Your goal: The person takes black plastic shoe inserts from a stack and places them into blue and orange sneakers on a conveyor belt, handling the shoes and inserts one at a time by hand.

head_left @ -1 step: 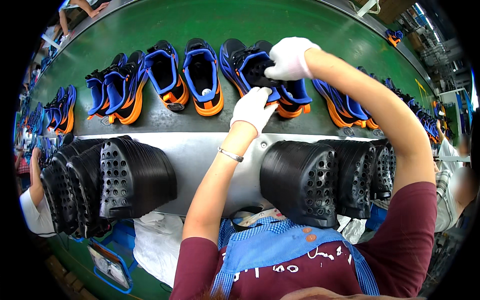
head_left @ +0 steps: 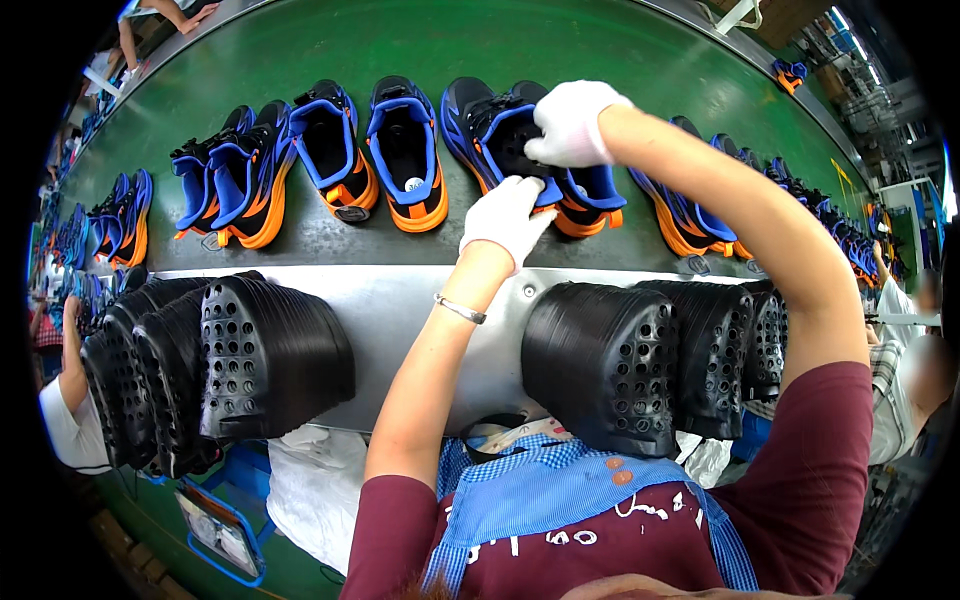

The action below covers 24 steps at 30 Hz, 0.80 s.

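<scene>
Right hand [head_left: 572, 125] has shifted slightly at the black insert [head_left: 512, 145] inside the shoe [head_left: 464, 125], finger closure unclear; left hand [head_left: 504, 222] has fingers clamped on the shoe's heel.

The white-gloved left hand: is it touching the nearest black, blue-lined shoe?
Touching: the head view shows the left hand gripping the shoe at its heel.

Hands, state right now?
Left hand: closed, holding the heel end of the shoe.
Right hand: closed, apparently holding the black insert inside that shoe.
</scene>
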Each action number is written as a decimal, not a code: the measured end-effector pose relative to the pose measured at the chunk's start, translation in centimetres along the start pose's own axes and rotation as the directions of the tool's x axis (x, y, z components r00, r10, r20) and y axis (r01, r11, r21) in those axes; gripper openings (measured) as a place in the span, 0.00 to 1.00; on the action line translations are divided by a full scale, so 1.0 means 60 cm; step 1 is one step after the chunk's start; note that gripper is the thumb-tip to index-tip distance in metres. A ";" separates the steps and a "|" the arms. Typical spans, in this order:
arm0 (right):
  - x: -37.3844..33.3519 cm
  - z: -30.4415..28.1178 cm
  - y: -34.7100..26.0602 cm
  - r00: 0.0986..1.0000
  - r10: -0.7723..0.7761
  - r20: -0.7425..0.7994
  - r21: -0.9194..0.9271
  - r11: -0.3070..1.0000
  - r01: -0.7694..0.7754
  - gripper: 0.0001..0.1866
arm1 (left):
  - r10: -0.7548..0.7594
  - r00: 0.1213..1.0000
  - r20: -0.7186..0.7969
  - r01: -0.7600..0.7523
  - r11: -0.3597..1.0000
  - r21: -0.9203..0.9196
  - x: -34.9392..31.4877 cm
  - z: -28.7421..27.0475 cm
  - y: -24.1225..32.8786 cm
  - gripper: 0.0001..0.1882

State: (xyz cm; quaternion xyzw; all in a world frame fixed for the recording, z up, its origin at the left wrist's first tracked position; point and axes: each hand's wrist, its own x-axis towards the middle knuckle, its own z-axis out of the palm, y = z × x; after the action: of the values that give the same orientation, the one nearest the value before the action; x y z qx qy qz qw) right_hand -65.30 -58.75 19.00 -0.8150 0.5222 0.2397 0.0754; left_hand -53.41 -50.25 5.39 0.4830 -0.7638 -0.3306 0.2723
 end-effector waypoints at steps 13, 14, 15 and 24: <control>0.133 0.128 -0.049 0.978 -0.008 -0.211 0.002 1.000 0.009 0.13 | -0.290 0.854 0.432 0.197 0.949 0.248 0.058 -0.035 0.015 0.22; 0.132 0.119 -0.054 0.983 0.028 -0.183 0.034 0.999 -0.022 0.12 | -0.296 0.845 0.445 0.192 0.945 0.263 0.061 -0.038 0.015 0.22; 0.134 0.115 -0.055 0.985 0.037 -0.167 0.061 0.998 -0.027 0.12 | -0.301 0.836 0.459 0.186 0.942 0.278 0.063 -0.036 0.013 0.21; 0.087 0.063 -0.041 0.991 0.079 -0.107 0.144 0.987 -0.063 0.16 | -0.367 0.827 0.427 0.174 0.888 0.427 0.083 -0.009 0.022 0.23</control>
State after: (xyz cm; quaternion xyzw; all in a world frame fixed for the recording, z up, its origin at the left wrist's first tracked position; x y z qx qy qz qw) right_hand -62.51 -60.53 12.93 -0.8006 0.5701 0.1585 0.0945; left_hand -55.67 -54.52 7.22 0.5292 -0.7779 -0.3294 -0.0795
